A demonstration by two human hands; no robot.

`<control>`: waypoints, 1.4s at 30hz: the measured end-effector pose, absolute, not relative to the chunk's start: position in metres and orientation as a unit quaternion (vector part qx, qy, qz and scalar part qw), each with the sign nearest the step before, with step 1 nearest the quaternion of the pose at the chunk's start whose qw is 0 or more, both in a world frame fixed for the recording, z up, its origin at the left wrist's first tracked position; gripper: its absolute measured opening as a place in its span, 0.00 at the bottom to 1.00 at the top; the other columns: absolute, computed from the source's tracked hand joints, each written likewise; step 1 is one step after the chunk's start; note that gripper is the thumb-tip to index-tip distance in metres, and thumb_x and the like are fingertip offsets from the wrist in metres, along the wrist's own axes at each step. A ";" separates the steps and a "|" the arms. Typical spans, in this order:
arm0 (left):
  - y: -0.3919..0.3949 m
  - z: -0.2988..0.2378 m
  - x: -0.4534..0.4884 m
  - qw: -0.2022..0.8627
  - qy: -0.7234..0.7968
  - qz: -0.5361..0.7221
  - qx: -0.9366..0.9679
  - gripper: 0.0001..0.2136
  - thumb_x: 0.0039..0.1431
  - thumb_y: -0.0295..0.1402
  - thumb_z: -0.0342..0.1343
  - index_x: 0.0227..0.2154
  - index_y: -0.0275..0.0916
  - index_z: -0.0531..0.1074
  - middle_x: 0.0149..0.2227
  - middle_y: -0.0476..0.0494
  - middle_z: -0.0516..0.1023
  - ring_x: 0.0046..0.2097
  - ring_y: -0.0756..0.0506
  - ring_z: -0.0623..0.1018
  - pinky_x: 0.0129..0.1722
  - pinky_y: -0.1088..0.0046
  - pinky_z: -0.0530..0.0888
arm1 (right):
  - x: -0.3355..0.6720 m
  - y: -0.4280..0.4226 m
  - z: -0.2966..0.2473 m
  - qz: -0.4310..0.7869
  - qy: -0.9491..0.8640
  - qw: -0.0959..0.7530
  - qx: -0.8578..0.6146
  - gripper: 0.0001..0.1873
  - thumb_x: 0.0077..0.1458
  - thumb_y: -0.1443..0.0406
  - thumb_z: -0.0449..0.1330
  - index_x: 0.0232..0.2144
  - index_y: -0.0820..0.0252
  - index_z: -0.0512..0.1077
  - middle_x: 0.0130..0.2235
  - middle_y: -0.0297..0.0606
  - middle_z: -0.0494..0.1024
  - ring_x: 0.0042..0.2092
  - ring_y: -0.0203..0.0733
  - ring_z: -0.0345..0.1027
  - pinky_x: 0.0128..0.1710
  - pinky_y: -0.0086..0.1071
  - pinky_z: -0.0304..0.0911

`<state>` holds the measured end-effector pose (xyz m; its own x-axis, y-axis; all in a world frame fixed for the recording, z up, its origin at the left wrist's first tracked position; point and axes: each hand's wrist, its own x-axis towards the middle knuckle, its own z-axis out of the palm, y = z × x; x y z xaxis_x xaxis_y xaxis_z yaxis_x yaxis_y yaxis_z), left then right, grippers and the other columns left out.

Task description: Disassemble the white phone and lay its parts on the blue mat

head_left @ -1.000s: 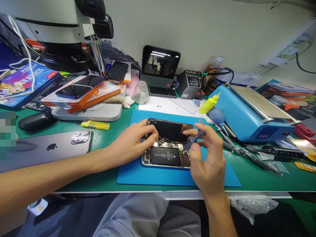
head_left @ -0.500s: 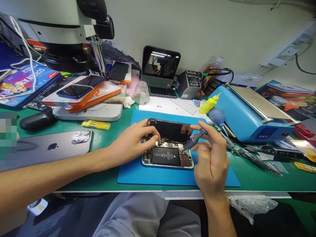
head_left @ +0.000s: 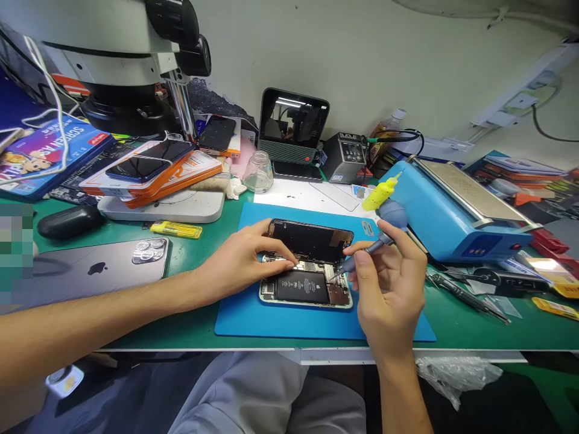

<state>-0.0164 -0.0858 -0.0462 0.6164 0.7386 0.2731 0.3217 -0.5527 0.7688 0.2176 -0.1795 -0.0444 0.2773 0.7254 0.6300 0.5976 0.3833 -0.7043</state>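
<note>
An opened smartphone (head_left: pixel 307 286) lies on the blue mat (head_left: pixel 253 319), its black battery exposed. Its screen (head_left: pixel 312 240) is tilted up along the far side. My left hand (head_left: pixel 246 259) is closed about the screen's left end, one finger reaching behind it; the thumb and a finger extend over the phone's inside, their tips close together. In my right hand (head_left: pixel 391 289) is a slim grey screwdriver (head_left: pixel 362 256), gripped between thumb and fingers. It slants down to the left, with its tip at the parts right of the battery; exact contact is too small to tell.
At left are a large grey phone (head_left: pixel 99 265), a black mouse (head_left: pixel 70 222) and a yellow lighter-like item (head_left: pixel 176 229). A microscope (head_left: pixel 122 66) overhangs the back left. A glass jar (head_left: pixel 259 172), yellow bottle (head_left: pixel 380 194), blue machine (head_left: pixel 438 211) and tweezers (head_left: pixel 470 295) stand or lie beyond and right.
The screwdriver has tilted lower, its handle swinging right, and my right hand has turned with it. My left fingertips have shifted slightly right over the phone's inside.
</note>
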 end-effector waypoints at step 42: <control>-0.091 -0.041 -0.015 0.356 0.350 0.290 0.817 0.11 0.75 0.39 0.54 0.38 0.45 0.80 0.42 0.48 0.79 0.45 0.42 0.78 0.46 0.66 0.71 | 0.217 -0.177 -0.035 0.103 -0.490 0.717 -0.485 0.20 0.72 0.64 0.58 0.64 0.49 0.67 0.32 0.29 0.74 0.32 0.41 0.74 0.37 0.39 0.74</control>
<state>-0.0145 -0.0909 -0.0406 0.5877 0.7775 0.2239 0.3650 -0.5017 0.7843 0.2172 -0.1773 -0.0349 0.4982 0.6235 0.6026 0.3268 0.5087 -0.7965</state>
